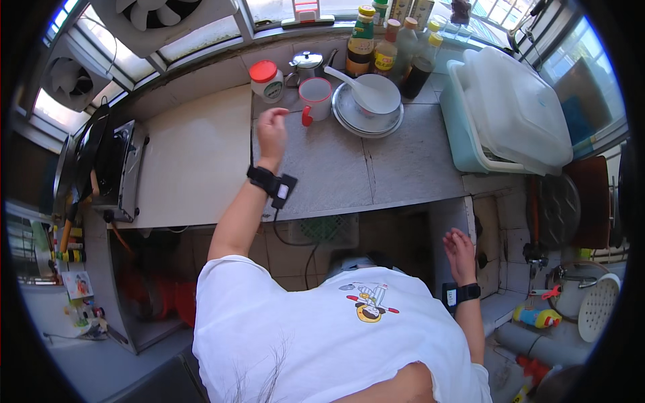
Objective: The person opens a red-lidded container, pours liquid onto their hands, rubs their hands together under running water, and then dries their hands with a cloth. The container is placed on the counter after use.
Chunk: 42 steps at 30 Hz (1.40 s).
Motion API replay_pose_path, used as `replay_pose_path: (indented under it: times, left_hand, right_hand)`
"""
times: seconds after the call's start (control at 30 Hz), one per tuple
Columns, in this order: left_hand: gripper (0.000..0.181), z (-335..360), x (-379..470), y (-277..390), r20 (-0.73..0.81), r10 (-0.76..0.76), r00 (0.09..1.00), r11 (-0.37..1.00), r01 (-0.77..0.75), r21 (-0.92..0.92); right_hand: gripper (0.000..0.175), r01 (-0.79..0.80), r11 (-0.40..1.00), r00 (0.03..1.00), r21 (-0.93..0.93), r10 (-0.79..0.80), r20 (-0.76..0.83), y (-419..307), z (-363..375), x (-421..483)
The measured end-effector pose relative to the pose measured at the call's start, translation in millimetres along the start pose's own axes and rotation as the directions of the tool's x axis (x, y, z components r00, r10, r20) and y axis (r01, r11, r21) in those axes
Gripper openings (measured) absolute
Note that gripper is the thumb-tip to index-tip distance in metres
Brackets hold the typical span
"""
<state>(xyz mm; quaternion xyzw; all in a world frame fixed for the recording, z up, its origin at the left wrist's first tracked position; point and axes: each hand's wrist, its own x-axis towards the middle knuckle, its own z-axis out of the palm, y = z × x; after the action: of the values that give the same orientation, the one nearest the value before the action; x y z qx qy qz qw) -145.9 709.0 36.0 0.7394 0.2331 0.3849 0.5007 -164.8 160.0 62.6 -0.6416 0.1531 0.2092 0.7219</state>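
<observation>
My left hand (273, 135) is over the grey tiled counter (327, 166), fingers loosely curled and slightly blurred, with nothing visible in it. Just beyond it stand a white jar with a red lid (266, 83) and a white mug with a red rim and handle (316, 99). To the mug's right, a white bowl (378, 95) sits on stacked plates (370, 132). A white spoon (359, 86) leans in that bowl. My right hand (459, 254) hangs, holding nothing, beside the cut-out's right edge, below the counter's front.
Sauce bottles (385, 53) and a metal pot with a spout (308, 65) line the window side. A pale green bin with a translucent lid (468, 121) occupies the right corner. At left are a gas stove (123, 171) and a cream board (191, 161). A green crate (322, 229) lies underneath.
</observation>
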Motion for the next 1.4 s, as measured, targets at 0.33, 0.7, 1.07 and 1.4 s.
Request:
replay_pose_path:
  times: [0.33,0.7,1.07,1.4]
  left_hand:
    - [0.026,146,-195,185,0.928,-0.007,0.372,0.753,0.613,-0.239]
    - [0.030,291,-322,303,0.992,0.075,-0.102,0.922,0.385,-0.030]
    - [0.034,363,-396,336,0.860,-0.134,-0.493,0.900,0.302,0.313]
    - [0.036,425,-411,339,0.750,-0.065,-0.658,0.904,0.279,0.323]
  right_hand:
    - [0.027,0.545,0.814,0.798,-0.200,-0.432,0.420,-72,40,-4]
    - [0.017,0.749,0.654,0.660,-0.107,-0.750,0.029,-86,-129,-61]
    - [0.012,0.690,0.448,0.456,-0.569,-0.879,-0.139,-75,-224,-89]
    - [0.012,0.486,0.605,0.485,-0.631,-0.787,-0.381,-72,-247,-82]
